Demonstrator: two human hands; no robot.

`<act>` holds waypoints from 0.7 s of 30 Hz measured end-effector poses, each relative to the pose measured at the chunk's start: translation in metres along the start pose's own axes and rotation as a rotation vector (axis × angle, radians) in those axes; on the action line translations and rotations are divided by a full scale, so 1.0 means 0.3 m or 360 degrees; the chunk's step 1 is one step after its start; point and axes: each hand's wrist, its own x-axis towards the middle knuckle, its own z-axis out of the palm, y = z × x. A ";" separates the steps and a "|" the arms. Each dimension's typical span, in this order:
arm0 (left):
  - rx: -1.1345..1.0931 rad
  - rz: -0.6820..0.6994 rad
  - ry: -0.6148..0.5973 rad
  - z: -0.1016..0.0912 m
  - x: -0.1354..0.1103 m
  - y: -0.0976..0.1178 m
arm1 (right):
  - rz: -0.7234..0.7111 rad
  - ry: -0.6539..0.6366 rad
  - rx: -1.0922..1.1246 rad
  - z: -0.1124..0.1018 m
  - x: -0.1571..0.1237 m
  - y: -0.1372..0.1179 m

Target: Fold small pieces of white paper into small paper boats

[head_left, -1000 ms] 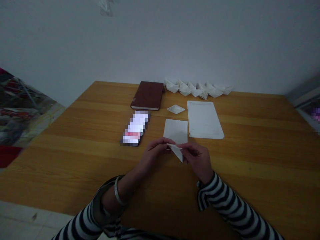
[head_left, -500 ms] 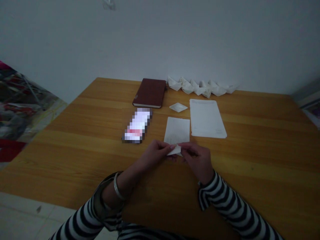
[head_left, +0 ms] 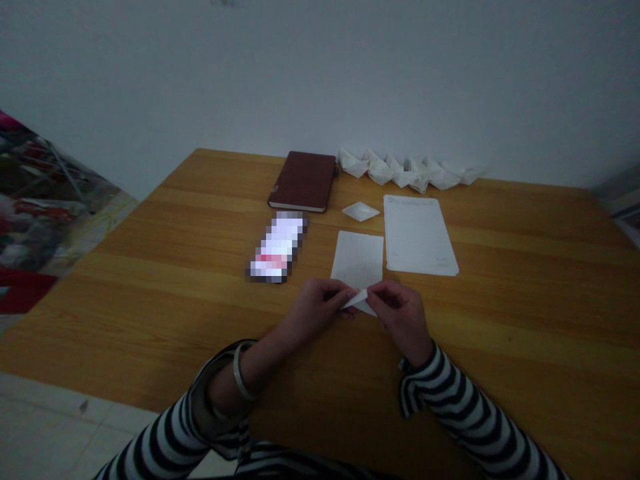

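A small folded white paper piece (head_left: 361, 301) is pinched between both hands just above the wooden table (head_left: 150, 280). My left hand (head_left: 315, 308) grips its left end with closed fingers. My right hand (head_left: 403, 317) grips its right end, fingers curled. Both arms wear striped sleeves, and a silver bangle (head_left: 239, 373) sits on the left wrist. A small white sheet (head_left: 359, 257) lies flat just beyond the hands.
Farther back lie a stack of white paper (head_left: 419, 233), one small folded paper boat (head_left: 361, 211), a dark red notebook (head_left: 303, 181) and a lit phone (head_left: 277, 247). A row of several folded paper boats (head_left: 407, 172) lines the far edge by the wall.
The folded paper has been turned and worked between the fingers, showing less of its pointed flap than a second ago. The view has shifted slightly; the hands stay in the same spot.
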 end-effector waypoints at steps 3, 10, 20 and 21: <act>0.0031 0.0019 0.0018 0.004 -0.001 0.001 | 0.0023 0.0003 0.0053 0.003 -0.001 -0.005; 0.0052 0.0059 0.0105 -0.004 0.001 -0.010 | 0.0102 -0.0148 0.0031 -0.016 0.004 -0.022; 0.0554 0.0302 0.0176 0.022 -0.026 -0.014 | -0.0149 -0.0050 -0.0362 -0.019 0.006 0.018; 0.0538 0.0279 0.0158 0.025 -0.026 -0.015 | -0.0237 -0.0025 -0.0451 -0.018 0.005 0.020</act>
